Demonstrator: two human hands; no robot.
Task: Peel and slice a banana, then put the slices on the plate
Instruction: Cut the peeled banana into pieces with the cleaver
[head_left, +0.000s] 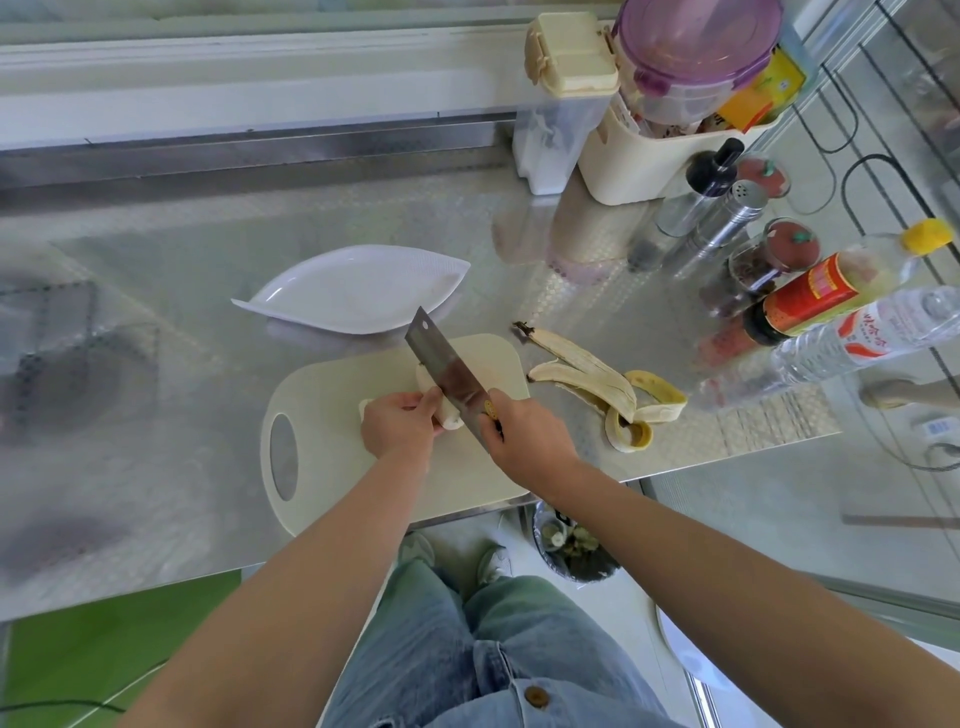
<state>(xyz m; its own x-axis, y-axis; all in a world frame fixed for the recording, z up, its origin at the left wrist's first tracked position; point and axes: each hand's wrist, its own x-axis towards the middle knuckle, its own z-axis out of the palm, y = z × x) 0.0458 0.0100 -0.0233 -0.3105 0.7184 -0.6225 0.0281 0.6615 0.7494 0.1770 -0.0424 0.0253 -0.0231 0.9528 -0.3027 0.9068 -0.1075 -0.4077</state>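
A peeled banana (427, 383) lies on the cream cutting board (332, 467) at the counter's front. My left hand (397, 423) curls over the banana's left part and holds it down. My right hand (524, 434) grips the handle of a cleaver (447, 371), whose blade stands against the banana's right end. The white leaf-shaped plate (363, 291) sits just behind the board with nothing on it. The banana peel (597, 384) lies on the counter to the board's right.
Bottles, shakers and spice jars (779, 270) crowd the counter's right side, with storage boxes (649, 104) behind them. A bin (571, 551) stands on the floor below the counter edge. The steel counter (130, 364) stretches to the left.
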